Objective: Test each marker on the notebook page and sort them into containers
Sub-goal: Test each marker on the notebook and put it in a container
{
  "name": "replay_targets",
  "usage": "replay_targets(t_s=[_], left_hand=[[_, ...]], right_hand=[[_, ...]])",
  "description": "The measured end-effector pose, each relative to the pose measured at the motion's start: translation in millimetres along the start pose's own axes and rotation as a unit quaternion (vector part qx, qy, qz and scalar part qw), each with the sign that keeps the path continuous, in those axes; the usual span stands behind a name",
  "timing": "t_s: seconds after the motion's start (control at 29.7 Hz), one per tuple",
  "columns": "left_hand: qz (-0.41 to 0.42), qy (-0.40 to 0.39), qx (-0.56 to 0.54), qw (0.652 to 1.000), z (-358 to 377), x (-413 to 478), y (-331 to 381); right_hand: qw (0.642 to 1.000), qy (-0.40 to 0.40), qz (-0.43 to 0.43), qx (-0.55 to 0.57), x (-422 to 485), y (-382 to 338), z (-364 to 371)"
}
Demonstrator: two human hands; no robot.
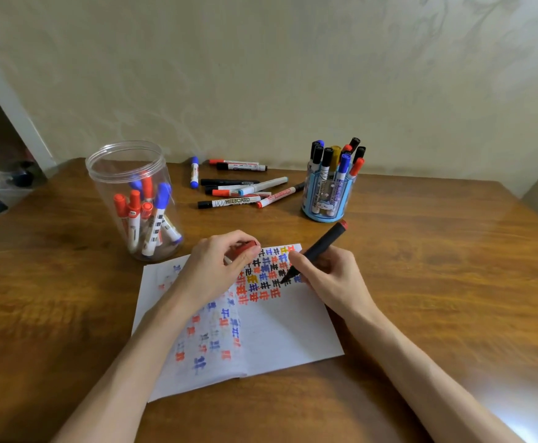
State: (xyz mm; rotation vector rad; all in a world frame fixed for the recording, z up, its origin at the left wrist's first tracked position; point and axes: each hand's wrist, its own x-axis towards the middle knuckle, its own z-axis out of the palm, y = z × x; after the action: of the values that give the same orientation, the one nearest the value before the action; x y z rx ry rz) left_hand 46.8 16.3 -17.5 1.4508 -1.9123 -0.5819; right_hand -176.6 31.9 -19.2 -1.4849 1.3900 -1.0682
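Filling most of the view is a brown wooden table [421, 251] set against a pale wall. Taking the open notebook [287, 327] as the centre of the dial, it lies flat near the table's front edge. Its right page carries rows of small red, blue, black and yellow test marks along the top, and its left page shows fainter, blurred marks.

At ten o'clock stands a tall clear jar [107, 187], open at the top, with red-capped and blue-capped markers leaning inside it. At one o'clock stands a blue holder [323, 215], smaller than the jar, packed with upright markers with black, blue, red and yellow caps. At twelve o'clock, between the two containers and close to the wall, a loose heap of markers [239, 190] lies flat on the wood.

The left hand [216, 266] rests on the notebook's upper middle, fingers curled round a red cap [245, 247]. The right hand [331, 276] comes in from four o'clock and grips a dark-bodied marker [319, 247] like a pen. Its red rear end tilts up toward one o'clock, and its tip touches the right page among the marks.
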Motion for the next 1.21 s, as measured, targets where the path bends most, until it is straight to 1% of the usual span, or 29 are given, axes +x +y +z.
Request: replay_targets(t_s=[0.27,0.47,0.81,1.21], left_hand=[[0.013,0.0,0.012,1.0,4,-1,-4],[0.02,-0.001,0.02,1.0,5,-1,-3],[0.052,0.034,0.014,0.998,4,-2,-2],[0.063,0.026,0.021,0.997,7,-2,-2]], right_hand=[[0.998,0.01,-0.047,-0.038,-1,18,6],[0.997,0.006,-0.053,-0.048,0,19,7],[0.997,0.007,-0.068,-0.038,0,20,6],[0.996,0.003,-0.075,-0.038,0,19,7]])
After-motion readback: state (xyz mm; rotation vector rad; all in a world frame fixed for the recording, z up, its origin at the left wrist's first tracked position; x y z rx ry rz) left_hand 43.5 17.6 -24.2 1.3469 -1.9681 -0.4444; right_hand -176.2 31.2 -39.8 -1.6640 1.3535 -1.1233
